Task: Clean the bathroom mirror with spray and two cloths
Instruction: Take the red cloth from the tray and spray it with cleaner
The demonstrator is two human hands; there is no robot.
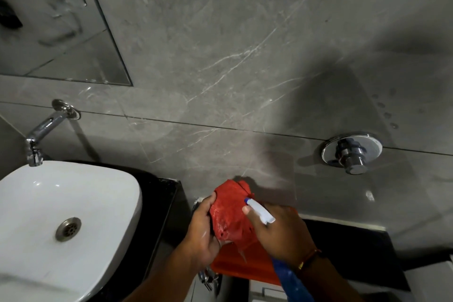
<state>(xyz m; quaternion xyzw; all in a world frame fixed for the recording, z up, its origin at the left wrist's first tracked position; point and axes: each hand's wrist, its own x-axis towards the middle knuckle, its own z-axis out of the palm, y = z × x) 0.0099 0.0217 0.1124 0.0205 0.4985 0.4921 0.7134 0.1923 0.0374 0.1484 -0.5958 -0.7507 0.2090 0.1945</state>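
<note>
My left hand (202, 230) grips a bunched red cloth (230, 213) low in the middle of the view. My right hand (282, 230) is wrapped around a spray bottle (260, 212) with a white head and a blue nozzle tip, and the nozzle touches or nearly touches the cloth. The bottle's blue body (291, 279) runs down under my right wrist. An orange cloth (242, 265) lies under both hands. The mirror (58, 32) hangs on the wall at the top left, with streaks on its glass.
A white basin (81, 198) sits on a black counter (161, 203) at the lower left, under a chrome wall tap (41, 135). A chrome flush valve (351, 152) projects from the grey marble wall at right. A small chrome fitting (208, 277) sits below my left wrist.
</note>
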